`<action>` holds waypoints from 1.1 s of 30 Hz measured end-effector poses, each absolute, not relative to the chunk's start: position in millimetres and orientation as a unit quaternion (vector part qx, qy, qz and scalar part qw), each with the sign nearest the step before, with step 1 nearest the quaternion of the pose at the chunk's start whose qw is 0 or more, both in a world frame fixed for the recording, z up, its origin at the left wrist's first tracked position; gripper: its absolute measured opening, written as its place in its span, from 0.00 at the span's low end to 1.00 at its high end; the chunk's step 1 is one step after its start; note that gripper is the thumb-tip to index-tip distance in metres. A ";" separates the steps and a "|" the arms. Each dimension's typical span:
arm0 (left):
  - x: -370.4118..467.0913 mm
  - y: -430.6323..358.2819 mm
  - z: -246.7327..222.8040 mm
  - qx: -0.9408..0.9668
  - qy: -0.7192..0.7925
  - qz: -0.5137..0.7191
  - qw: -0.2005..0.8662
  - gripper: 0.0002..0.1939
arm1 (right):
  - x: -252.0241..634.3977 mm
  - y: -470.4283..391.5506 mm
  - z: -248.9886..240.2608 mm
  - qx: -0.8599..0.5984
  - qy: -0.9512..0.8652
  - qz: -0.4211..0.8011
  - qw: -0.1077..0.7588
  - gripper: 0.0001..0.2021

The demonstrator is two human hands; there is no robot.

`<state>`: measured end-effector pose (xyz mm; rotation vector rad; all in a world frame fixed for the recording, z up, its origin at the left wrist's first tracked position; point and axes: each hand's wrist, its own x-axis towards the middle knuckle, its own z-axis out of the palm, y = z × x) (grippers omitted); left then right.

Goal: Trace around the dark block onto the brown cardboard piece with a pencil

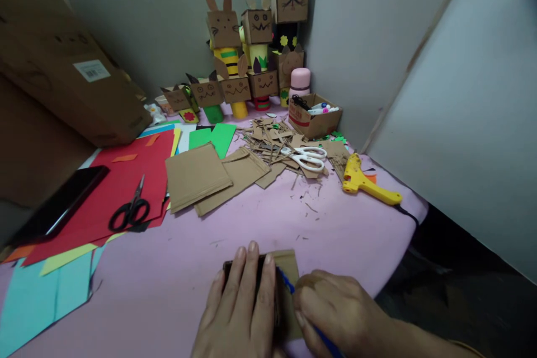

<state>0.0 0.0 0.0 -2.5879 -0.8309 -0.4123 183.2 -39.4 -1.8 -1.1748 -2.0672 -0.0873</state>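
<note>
Down at the bottom centre, two hands work a pen along an edge on a small card piece.

Left hand lies flat, fingers spread open, pressing what looks like a dark ruler or block onto the card; it grips nothing. Right hand is curled tight round a blue pen, tip at the dark edge. The card sits on the pink cloth at the lower middle of the frame. Risk, as I judge it: the cloth is soft, so the card or straightedge could slide under light pressure and skew the line. White scissors and the yellow glue gun lie well apart, right of centre.
</note>
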 end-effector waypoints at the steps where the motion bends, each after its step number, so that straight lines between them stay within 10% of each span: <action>1: -0.4 0.3 2.4 -0.928 -0.279 -0.138 0.206 0.33 | 183.0 -40.5 0.0 -0.462 -0.805 -0.024 0.370 0.15; 33: 12.4 -2.9 9.9 -0.913 -0.294 -0.183 0.214 0.27 | 178.4 -92.6 -1.0 -0.484 -0.791 -0.030 0.374 0.13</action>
